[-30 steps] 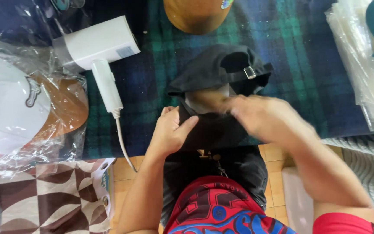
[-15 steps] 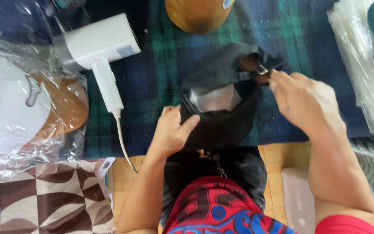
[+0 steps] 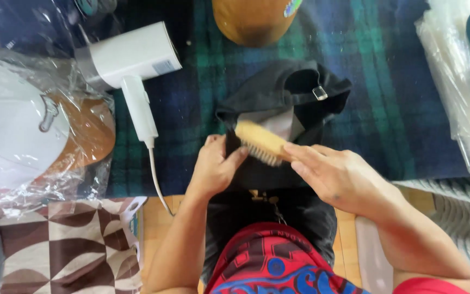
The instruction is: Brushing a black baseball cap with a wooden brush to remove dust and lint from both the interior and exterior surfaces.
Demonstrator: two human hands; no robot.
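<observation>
A plaid blanket (image 3: 387, 109) fills the upper frame. At centre lies a black cap (image 3: 284, 95) (inside facing up) — the left hand (image 3: 216, 166) pinches its edge, the right hand (image 3: 341, 177) grips a wooden brush (image 3: 259, 140) against it. A white steamer (image 3: 131, 65) lies upper left.

bare forearms, a black top above red shorts (printed in blue and white).

A dark green and blue plaid blanket (image 3: 387, 120) covers the work surface under soft daylight. Below its edge shows orange-tan tiled floor (image 3: 161, 223). A brown and cream geometric-patterned cloth (image 3: 66, 245) lies lower left, grey striped fabric (image 3: 463, 218) lower right.
</observation>
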